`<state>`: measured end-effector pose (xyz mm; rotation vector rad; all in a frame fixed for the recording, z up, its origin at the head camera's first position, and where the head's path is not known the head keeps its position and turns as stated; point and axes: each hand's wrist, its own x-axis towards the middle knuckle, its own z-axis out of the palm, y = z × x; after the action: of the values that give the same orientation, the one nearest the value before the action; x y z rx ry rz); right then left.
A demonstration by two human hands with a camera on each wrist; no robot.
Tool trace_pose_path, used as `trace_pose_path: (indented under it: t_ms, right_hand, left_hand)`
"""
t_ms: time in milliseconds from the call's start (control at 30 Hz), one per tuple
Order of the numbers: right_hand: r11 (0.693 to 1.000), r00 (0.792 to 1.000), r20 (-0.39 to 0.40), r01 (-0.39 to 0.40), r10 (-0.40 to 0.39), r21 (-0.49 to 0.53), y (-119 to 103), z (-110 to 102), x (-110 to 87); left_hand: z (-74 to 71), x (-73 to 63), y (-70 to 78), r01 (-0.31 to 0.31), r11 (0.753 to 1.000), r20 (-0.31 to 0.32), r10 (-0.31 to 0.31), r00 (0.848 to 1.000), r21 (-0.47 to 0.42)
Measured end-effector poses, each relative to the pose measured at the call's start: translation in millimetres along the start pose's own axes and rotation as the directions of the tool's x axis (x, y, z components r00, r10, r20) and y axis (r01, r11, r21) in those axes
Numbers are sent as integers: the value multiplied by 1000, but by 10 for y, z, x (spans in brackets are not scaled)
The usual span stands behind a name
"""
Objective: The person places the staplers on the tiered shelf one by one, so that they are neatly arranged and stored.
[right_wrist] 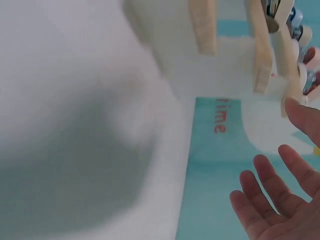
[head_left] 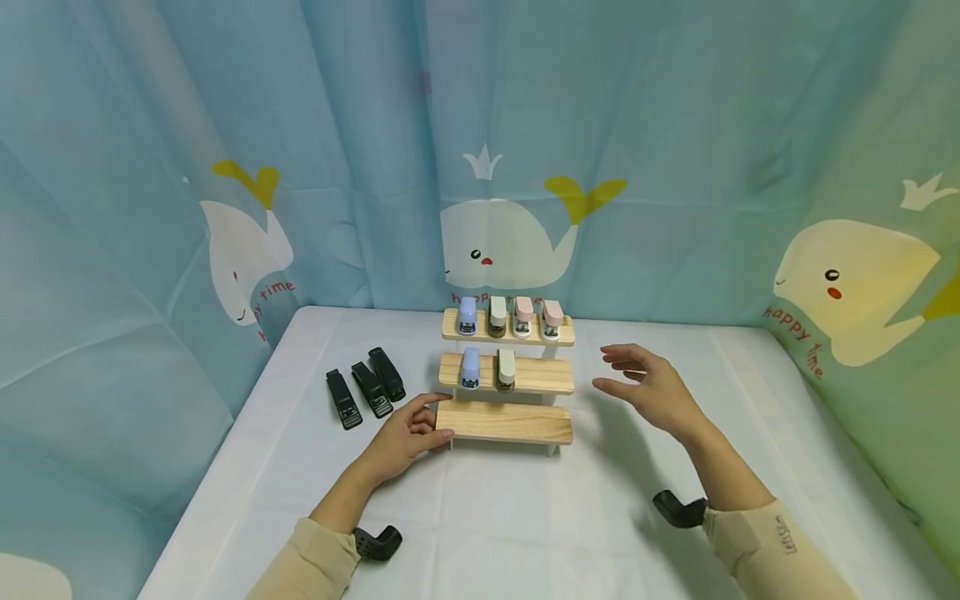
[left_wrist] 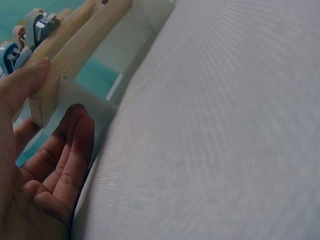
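Note:
A three-step wooden display stand stands on the table, its bottom board bare. My left hand grips the left end of that board, thumb at the front edge and index finger at the back; in the left wrist view the thumb lies against the wood. On the middle step sit a blue mini stapler and a white mini stapler. The top step carries another blue one, another white one and two pink ones. My right hand hovers right of the stand, fingers apart, holding nothing.
Three black staplers lie left of the stand on the white tablecloth. A blue curtain printed with whales hangs behind and at the sides. Black devices are strapped to both wrists.

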<state>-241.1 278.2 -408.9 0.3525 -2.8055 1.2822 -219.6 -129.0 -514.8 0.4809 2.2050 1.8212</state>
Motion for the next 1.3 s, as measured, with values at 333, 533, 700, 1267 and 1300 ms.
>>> trace_pose_path:
  t_ms: [333,533,700,1267,1300]
  right_hand:
    - [997,997,18,-75,76,-32,241,-225,26]
    - [990,991,6,-133,134,-50,400,-350,41]
    - [984,986,-10,-168,168,-53,529,-430,42]
    - [967,968,-29,-250,249,-49,925,-614,56]
    - [966,967,-26,-254,253,-45,937,-614,60]
  left_hand:
    - [3,-5,18,1,1000,-2,0,1000,8]
    - [-3,3,8,1,1000,1,-1,1000,17]
    - [-7,8,-3,1,1000,0,-1,1000,25]
    - [-8,7,-3,1,999,-10,0,1000,34]
    - [-9,7,-1,1,999,-11,0,1000,35]
